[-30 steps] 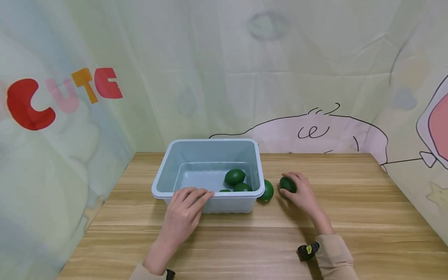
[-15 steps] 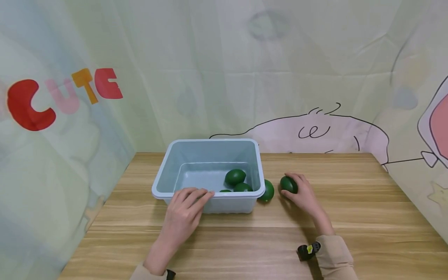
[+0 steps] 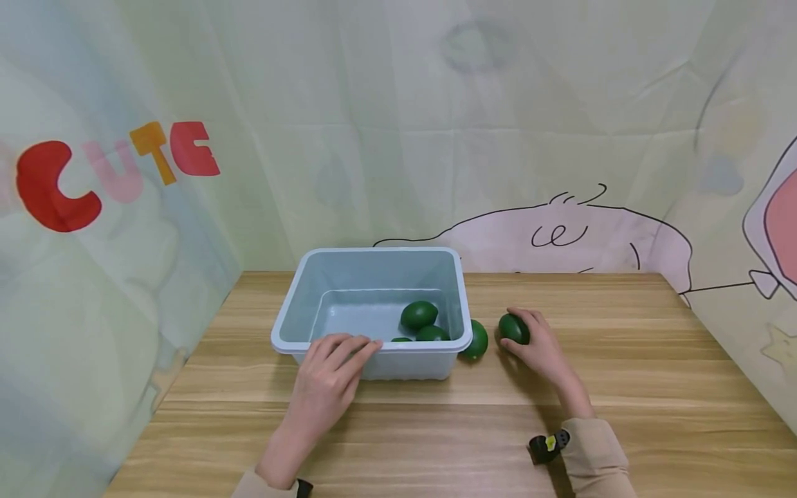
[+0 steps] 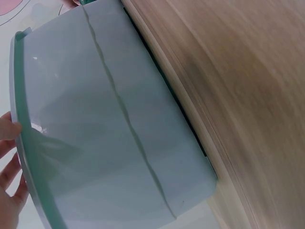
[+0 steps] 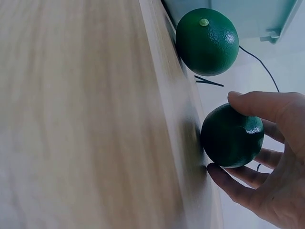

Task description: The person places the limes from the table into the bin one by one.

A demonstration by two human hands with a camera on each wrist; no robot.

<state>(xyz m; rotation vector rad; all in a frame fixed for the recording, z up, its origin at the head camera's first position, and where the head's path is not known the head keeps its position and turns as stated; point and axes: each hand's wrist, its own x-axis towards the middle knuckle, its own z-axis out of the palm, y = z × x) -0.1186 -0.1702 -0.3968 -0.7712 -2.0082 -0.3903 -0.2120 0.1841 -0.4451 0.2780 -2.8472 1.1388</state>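
Note:
My right hand (image 3: 540,349) holds a smooth, dark green avocado (image 3: 512,328) at the table, right of the box. The right wrist view shows the thumb over the top of this avocado (image 5: 231,136) and the fingertips around its underside, low by the tabletop. A second avocado (image 5: 207,43), with a pale stem spot, lies between it and the box. My left hand (image 3: 324,377) grips the front rim of the light blue plastic box (image 3: 411,363), fingers over the edge. Inside, at the right, lie several avocados (image 3: 418,315), some partly hidden by the front wall.
The wood-grain table (image 3: 436,443) extends in front of the box and to both sides. A printed cloth backdrop (image 3: 373,138) hangs behind and at the sides. Each wrist wears a dark strap; the right one (image 3: 548,446) has a yellow mark.

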